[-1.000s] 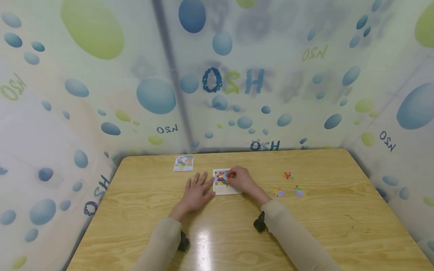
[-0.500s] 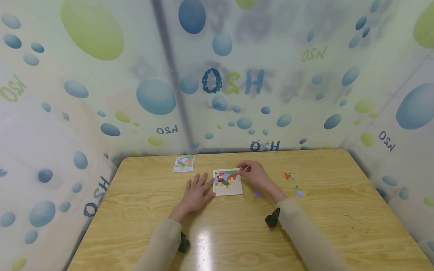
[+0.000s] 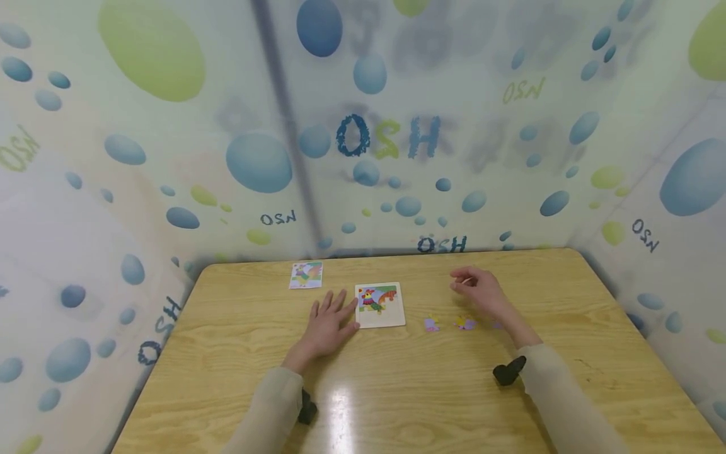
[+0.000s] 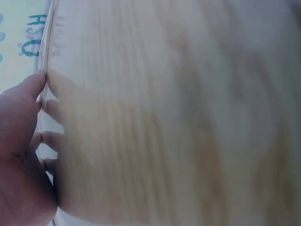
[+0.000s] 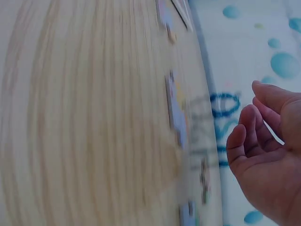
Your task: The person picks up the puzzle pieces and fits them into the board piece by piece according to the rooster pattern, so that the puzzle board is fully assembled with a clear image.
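My left hand (image 3: 328, 325) lies flat on the table with fingers spread, index finger and thumb at the left edge of a square puzzle board (image 3: 380, 320). Part of a colourful rooster picture fills the board's upper part; its lower right is bare. In the left wrist view, the left hand (image 4: 19, 141) shows at the left edge. My right hand (image 3: 482, 291) hovers right of the board, fingers loosely bent and nothing between them. Below it lie loose puzzle pieces, among them a purple one (image 3: 432, 325) and a yellow-purple one (image 3: 465, 323). Another piece (image 5: 204, 181) shows in the right wrist view.
A square rooster picture card (image 3: 306, 275) lies near the back edge, left of the board. The wooden table (image 3: 363, 384) meets a curtain-like wall (image 3: 482, 126) with blue and green ovals behind and at both sides.
My right hand has left the board and moved right, over the loose pieces. An orange tail piece now shows in the board where that hand was. My left hand stays in place.
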Tool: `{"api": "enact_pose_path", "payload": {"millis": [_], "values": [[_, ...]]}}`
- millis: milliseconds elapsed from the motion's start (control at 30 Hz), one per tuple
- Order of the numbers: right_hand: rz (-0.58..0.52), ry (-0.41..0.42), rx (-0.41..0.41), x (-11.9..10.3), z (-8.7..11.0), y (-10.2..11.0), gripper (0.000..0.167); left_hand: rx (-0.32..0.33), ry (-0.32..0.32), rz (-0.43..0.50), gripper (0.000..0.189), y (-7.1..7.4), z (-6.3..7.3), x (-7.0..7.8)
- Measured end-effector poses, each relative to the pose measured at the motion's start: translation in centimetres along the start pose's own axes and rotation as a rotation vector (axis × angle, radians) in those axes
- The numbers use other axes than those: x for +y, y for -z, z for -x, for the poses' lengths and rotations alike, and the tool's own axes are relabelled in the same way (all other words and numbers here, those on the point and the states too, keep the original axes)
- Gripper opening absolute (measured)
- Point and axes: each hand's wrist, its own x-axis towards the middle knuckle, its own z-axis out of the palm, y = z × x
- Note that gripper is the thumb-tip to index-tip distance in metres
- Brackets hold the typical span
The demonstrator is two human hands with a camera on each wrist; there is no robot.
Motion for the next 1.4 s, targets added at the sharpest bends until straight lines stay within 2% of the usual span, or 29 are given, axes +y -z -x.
{"api": "enact_pose_path", "payload": {"millis": [200, 533, 900, 1067, 1400], "values": [[0.056, -0.024, 0.017, 2.5, 0.6, 2.9, 0.035, 0.000, -0.001, 0.004, 0.059, 0.1, 0.1, 0.0], [0.137, -0.010, -0.002, 5.2, 0.9, 5.2, 0.034, 0.002, -0.001, 0.005, 0.059, 0.2, 0.0, 0.0], [0.148, -0.011, -0.089, 5.7, 0.8, 5.8, 0.037, 0.000, 0.006, 0.005, 0.059, 0.4, -0.1, -0.1], [0.168, -0.001, -0.112, 5.7, 0.8, 5.7, 0.033, 0.000, 0.007, 0.006, 0.059, 0.4, -0.1, 0.0], [0.177, -0.039, -0.142, 5.4, 1.0, 5.1, 0.030, -0.006, 0.009, -0.002, 0.060, -0.1, 0.0, -0.1]]}}
